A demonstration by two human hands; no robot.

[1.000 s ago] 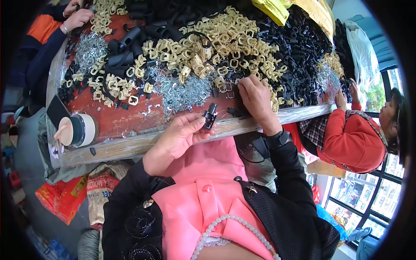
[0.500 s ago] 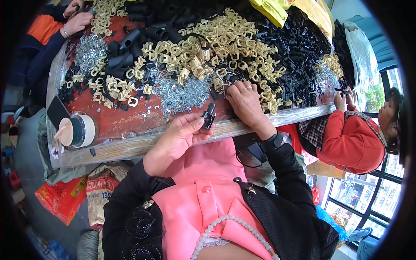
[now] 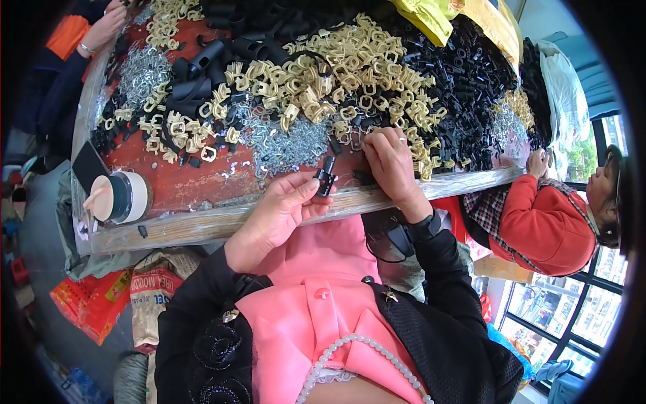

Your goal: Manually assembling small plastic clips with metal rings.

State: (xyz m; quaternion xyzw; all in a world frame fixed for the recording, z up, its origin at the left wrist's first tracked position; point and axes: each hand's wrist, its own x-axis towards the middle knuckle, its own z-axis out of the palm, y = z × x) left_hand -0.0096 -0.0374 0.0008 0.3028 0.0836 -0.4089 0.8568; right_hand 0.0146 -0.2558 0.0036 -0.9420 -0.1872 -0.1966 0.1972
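Note:
My left hand is above the wooden front edge of the table, pinching a small black plastic fitting between thumb and fingers. The fitting stands roughly upright, with a narrow stem on top. My right hand rests on the tabletop to its right, knuckles up and fingers curled down. What those fingertips hold, if anything, is hidden. Just beyond them lie cream plastic loops and a few small metal pieces. A heap of small silvery metal parts spreads between and beyond my hands.
Large piles of cream loops and small black parts cover the far table. Black tubes lie left of centre. A round tub stands at the left corner. One co-worker sits right; another's hand shows far left.
My right hand has shifted slightly right, its fingers more curled. My left hand keeps the fitting in nearly the same place. The co-workers' hands have moved a little.

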